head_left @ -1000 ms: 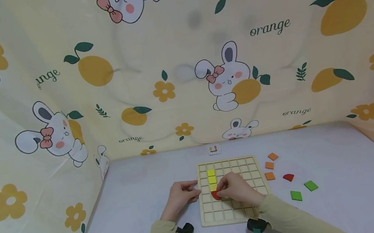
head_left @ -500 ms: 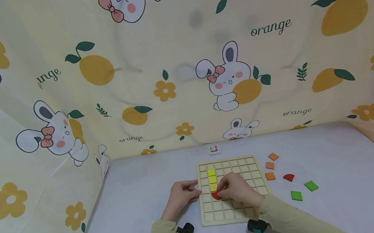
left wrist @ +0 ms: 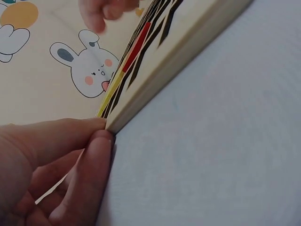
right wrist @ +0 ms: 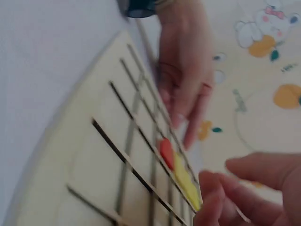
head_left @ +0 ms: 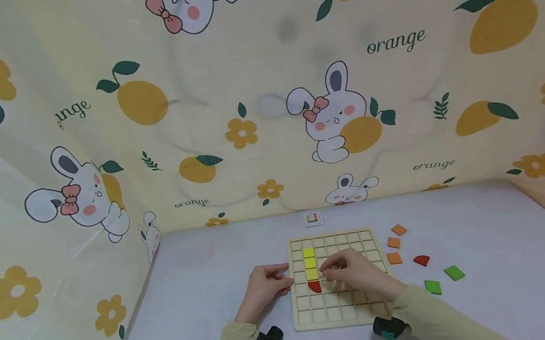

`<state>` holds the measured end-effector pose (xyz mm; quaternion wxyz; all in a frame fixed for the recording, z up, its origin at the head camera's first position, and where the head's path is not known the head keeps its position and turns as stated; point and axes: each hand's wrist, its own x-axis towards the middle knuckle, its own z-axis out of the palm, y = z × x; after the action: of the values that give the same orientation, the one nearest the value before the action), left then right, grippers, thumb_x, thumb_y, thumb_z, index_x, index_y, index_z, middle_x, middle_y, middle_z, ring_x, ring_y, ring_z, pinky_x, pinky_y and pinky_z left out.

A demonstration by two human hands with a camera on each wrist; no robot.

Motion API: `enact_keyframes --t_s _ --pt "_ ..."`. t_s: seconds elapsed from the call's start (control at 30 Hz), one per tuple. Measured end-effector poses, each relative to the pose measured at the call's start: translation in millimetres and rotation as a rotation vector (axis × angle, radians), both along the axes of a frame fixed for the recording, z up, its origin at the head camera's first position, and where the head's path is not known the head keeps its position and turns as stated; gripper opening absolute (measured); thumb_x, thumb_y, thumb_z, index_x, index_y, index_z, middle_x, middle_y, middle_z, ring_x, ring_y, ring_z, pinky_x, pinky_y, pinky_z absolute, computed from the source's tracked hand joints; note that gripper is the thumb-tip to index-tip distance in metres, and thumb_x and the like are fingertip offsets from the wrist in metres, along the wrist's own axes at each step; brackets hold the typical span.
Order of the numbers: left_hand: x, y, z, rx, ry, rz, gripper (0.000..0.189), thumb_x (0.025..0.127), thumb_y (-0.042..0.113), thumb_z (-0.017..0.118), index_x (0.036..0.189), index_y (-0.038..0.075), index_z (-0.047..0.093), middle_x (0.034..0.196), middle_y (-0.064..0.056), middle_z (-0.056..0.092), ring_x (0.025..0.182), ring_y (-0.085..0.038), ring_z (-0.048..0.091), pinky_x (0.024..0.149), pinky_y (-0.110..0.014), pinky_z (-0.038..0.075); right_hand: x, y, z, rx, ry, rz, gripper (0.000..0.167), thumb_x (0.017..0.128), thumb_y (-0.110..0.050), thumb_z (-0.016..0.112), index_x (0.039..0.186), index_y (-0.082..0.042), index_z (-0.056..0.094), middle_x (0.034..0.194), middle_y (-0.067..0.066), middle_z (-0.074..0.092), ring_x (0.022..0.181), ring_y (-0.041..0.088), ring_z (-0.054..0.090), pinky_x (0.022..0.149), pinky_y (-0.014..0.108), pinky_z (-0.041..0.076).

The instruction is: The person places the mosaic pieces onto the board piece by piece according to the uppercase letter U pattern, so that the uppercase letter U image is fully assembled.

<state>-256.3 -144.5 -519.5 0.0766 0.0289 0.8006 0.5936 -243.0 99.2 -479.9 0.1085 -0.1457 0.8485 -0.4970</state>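
Observation:
A square wooden grid board point(head_left: 336, 316) lies on the table. Three yellow square tiles point(head_left: 310, 263) sit in one column of its cells, and a red quarter-circle tile point(head_left: 315, 287) fills the cell just below them. At the board's left edge, my left hand point(head_left: 263, 290) holds the rim with thumb and index finger; the left wrist view shows both fingertips point(left wrist: 99, 136) right at the edge. Over the middle of the board, just right of the tiles, hovers my right hand point(head_left: 353, 272). In the right wrist view its thumb and fingers are apart, with nothing between them.
Right of the board lie several loose tiles: orange squares point(head_left: 393, 242), another red quarter-circle tile point(head_left: 422, 260) and green squares point(head_left: 433, 287). A small pattern card point(head_left: 313, 219) lies behind the board. A printed curtain point(head_left: 250, 161) encloses the table.
My right hand has let go of the red quarter-circle tile, which stays in its cell, and has drawn back slightly to the right. My left hand has stayed at the board's edge.

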Motion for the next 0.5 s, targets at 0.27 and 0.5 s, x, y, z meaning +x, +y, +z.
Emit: enact_keyframes --t_s 0.27,0.5 --pt "-0.2 0.8 0.4 -0.001 -0.007 0.007 0.041 0.077 0.0 0.076 0.117 -0.001 0.066 0.078 -0.005 0.065 0.064 -0.013 0.063 0.06 -0.028 0.057 3.4 52.2 20.9 -0.061 -0.035 0.042 0.036 0.095 -0.029 0.061 0.117 -0.001 0.064 0.098 0.011 0.067 0.095 0.031 0.059 0.077 0.039 0.051" --pt "0.8 0.6 1.1 0.003 -0.013 0.01 0.041 0.077 0.0 0.076 0.118 -0.001 0.066 0.078 -0.005 0.065 0.064 -0.013 0.063 0.06 -0.028 0.057 9.5 101.3 23.6 -0.039 -0.011 -0.01 0.038 0.095 -0.031 0.06 0.12 -0.001 0.062 0.107 0.014 0.066 0.099 0.028 0.061 0.082 0.035 0.052"
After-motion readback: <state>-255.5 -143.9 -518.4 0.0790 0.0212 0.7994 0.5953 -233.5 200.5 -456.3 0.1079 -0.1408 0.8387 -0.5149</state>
